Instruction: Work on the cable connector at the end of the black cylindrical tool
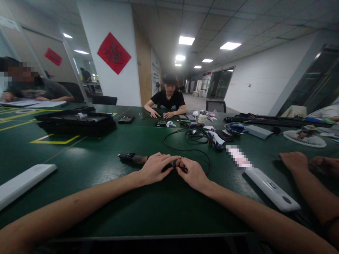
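A dark, tube-shaped electric screwdriver [134, 158] lies on the green table, its narrow tip pointing left. My left hand [156, 167] is closed over the rear end of the screwdriver, thumb below and fingers on top. Close beside it, my right hand [192, 173] pinches the black cord [182, 168] where it leaves the tool. The fingertips of both hands nearly meet. From there the cord [210, 164] loops right and back toward a tangle of cables [196, 132]. My palms hide part of the tool and the cord.
A black tray-like housing [76, 121] sits at the left, a white bar-shaped case [26, 181] nearer. To the right lie a white power strip [272, 188] and another person's hand [293, 160]. Across the table a person [169, 97] sits behind circuit boards [161, 122].
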`<state>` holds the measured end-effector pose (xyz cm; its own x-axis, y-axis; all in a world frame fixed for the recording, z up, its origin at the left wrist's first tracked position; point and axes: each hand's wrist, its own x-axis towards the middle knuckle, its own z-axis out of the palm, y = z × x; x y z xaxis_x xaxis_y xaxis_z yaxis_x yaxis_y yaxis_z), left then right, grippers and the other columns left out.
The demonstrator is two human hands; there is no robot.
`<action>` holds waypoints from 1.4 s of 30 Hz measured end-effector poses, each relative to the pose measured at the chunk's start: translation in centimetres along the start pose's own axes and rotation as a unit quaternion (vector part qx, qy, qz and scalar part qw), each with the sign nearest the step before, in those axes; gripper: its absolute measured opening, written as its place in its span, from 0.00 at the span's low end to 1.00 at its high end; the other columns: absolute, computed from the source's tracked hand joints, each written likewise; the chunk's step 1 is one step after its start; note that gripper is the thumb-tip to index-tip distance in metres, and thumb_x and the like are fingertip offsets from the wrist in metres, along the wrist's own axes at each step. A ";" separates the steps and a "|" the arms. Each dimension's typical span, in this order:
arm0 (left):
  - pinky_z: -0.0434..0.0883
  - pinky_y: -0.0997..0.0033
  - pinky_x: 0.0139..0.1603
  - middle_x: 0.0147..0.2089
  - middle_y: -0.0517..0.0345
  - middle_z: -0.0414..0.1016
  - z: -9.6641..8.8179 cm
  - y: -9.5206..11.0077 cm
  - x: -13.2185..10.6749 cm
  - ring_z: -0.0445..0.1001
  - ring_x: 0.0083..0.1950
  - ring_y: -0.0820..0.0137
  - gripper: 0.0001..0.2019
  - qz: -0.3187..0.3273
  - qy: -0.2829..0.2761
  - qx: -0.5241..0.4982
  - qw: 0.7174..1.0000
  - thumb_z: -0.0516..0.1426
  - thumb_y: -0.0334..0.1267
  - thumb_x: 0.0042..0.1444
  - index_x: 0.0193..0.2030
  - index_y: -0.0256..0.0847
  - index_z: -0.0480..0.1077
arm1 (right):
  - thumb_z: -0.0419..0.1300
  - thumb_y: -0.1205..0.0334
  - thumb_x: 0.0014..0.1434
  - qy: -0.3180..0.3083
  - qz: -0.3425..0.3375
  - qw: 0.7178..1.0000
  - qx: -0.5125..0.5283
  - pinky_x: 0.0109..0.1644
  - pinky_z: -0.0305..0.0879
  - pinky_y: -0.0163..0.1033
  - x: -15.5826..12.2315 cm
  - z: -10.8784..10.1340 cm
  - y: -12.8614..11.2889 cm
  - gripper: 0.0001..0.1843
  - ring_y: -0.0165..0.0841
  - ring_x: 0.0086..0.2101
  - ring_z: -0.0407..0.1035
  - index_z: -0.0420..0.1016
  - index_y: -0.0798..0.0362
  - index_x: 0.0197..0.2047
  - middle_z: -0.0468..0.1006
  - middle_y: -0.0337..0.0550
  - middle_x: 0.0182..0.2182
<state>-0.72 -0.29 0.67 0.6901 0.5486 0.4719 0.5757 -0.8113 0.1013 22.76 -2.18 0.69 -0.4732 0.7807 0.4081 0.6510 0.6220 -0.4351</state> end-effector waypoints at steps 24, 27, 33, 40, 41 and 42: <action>0.66 0.62 0.51 0.53 0.58 0.78 0.1 -0.1 0.0 0.77 0.52 0.65 0.27 0.006 -0.005 -0.018 1.000 0.54 0.39 0.69 0.73 0.51 0.54 | 0.61 0.67 0.66 -0.002 0.003 1.000 0.000 0.38 0.62 0.35 0.0 -0.1 -0.2 0.03 0.32 0.36 0.69 0.72 0.50 0.43 0.76 0.40 0.39; 0.66 0.62 0.50 0.52 0.57 0.78 0.1 -0.2 0.0 0.77 0.51 0.65 0.28 -0.005 0.000 -0.009 1.000 0.55 0.41 0.69 0.73 0.51 0.55 | 0.61 0.67 0.66 -0.004 0.004 1.000 0.003 0.37 0.61 0.35 0.0 -0.1 -0.3 0.03 0.32 0.35 0.68 0.72 0.50 0.43 0.75 0.39 0.38; 0.66 0.62 0.52 0.53 0.57 0.78 0.2 -0.2 0.0 0.77 0.52 0.65 0.28 0.004 -0.007 -0.015 1.000 0.54 0.39 0.69 0.74 0.52 0.54 | 0.61 0.66 0.66 -0.009 0.008 1.000 0.003 0.37 0.61 0.35 0.0 -0.3 -0.3 0.03 0.32 0.35 0.68 0.72 0.50 0.43 0.75 0.40 0.39; 0.67 0.62 0.54 0.57 0.56 0.77 -0.2 -0.3 -0.1 0.76 0.56 0.65 0.31 0.012 -0.016 -0.038 0.999 0.55 0.38 0.68 0.75 0.51 0.52 | 0.61 0.67 0.66 0.000 0.003 1.000 0.002 0.38 0.61 0.35 -0.1 -0.1 -0.1 0.04 0.32 0.36 0.69 0.72 0.50 0.44 0.75 0.39 0.38; 0.66 0.62 0.54 0.57 0.57 0.77 -0.3 -0.3 -0.1 0.76 0.56 0.65 0.31 0.010 -0.017 -0.042 0.999 0.55 0.37 0.68 0.75 0.52 0.51 | 0.61 0.67 0.66 -0.001 0.004 1.000 0.003 0.38 0.61 0.35 -0.1 -0.1 -0.1 0.03 0.32 0.35 0.69 0.72 0.50 0.43 0.75 0.39 0.38; 0.66 0.62 0.54 0.56 0.58 0.78 -0.2 -0.3 -0.1 0.77 0.55 0.66 0.31 0.003 -0.015 -0.044 0.999 0.55 0.37 0.68 0.75 0.52 0.51 | 0.61 0.66 0.66 -0.002 0.004 1.000 0.002 0.38 0.61 0.35 -0.1 -0.1 -0.2 0.03 0.32 0.35 0.68 0.72 0.49 0.43 0.75 0.38 0.38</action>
<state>-1.07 -0.18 0.80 0.7074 0.5479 0.4466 0.5315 -0.8288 0.1749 22.76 -2.35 0.80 -0.4699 0.7861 0.4015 0.6520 0.6157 -0.4424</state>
